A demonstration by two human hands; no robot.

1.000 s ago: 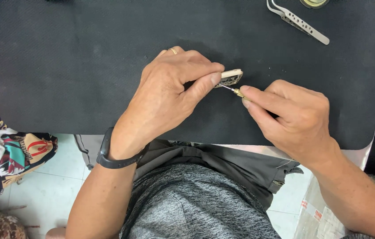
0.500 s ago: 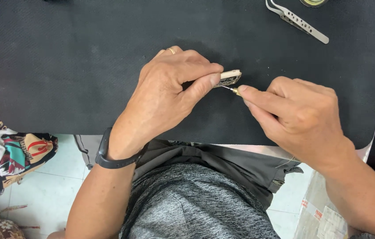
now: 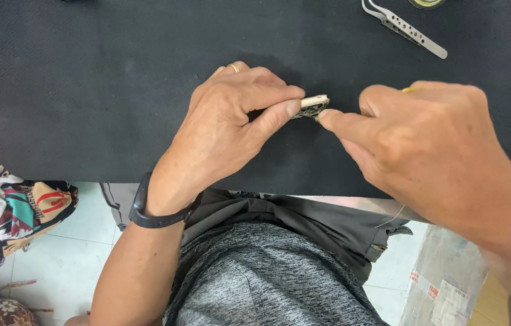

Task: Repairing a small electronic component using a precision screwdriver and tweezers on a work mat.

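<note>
Centre of frame: left hand (image 3: 231,124) clenched on a small flat piece (image 3: 313,104), pale cream along its upper edge, darker beneath; thumb and forefinger pinching its left end, held just above the black mat (image 3: 86,90). Gold ring (image 3: 234,67) on 1 finger, black wristband (image 3: 147,211) at the wrist, lower left of centre.

Right of centre: right hand (image 3: 415,136) closed in a pinch, fingertip pressed against the right end of the small piece. A sliver of yellow (image 3: 409,89) showing at the top of the knuckles; cannot tell what the fingers are grasping, tool hidden inside the grip.

Upper right of frame: metal tweezers (image 3: 405,28) with a row of holes, lying flat on the mat, well apart from both hands. Beside them, at the top edge, part of a round greenish object (image 3: 427,3), cut off by the frame.

Left edge: heap of patterned cloth (image 3: 2,205), partly under the mat's edge. Bottom centre: grey shirt (image 3: 255,278) and dark waistband. Lower right: clear plastic packet (image 3: 445,284) on pale tiled floor (image 3: 56,259).
</note>
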